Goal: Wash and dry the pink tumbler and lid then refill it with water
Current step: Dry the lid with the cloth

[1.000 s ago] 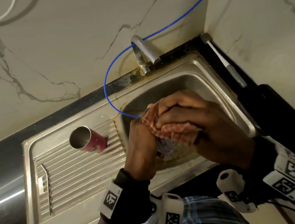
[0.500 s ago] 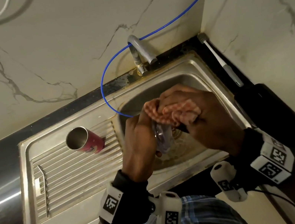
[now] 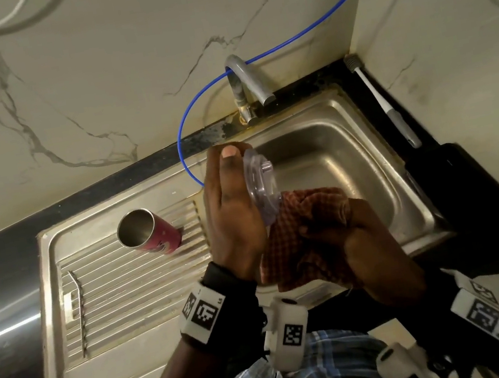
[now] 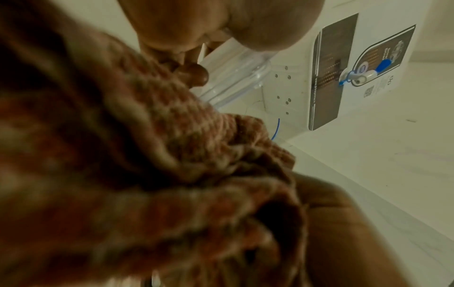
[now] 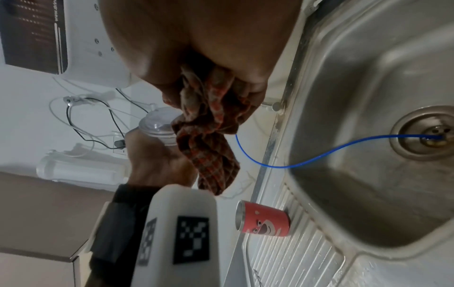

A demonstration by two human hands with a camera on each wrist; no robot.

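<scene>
The pink tumbler (image 3: pixel 150 232) stands open-mouthed on the ribbed drainboard (image 3: pixel 127 295), left of the basin; the right wrist view shows its bear print (image 5: pixel 263 221). My left hand (image 3: pixel 232 211) holds the clear plastic lid (image 3: pixel 262 186) on edge above the basin's left rim, thumb up. The lid (image 5: pixel 158 126) shows beside the cloth in the right wrist view. My right hand (image 3: pixel 360 246) grips a bunched orange checked cloth (image 3: pixel 300 246), just below and right of the lid. The cloth (image 4: pixel 147 174) fills most of the left wrist view.
A steel sink basin (image 3: pixel 348 139) lies under my hands, with a tap (image 3: pixel 249 85) at the back. A thin blue tube (image 3: pixel 298 37) loops from the wall into the drain (image 5: pixel 432 134). A brush (image 3: pixel 382 104) and a dark object (image 3: pixel 458 183) lie at the right.
My hands have parted: the left hand lifted the lid up and out of the cloth, and the right hand drew the cloth down and right.
</scene>
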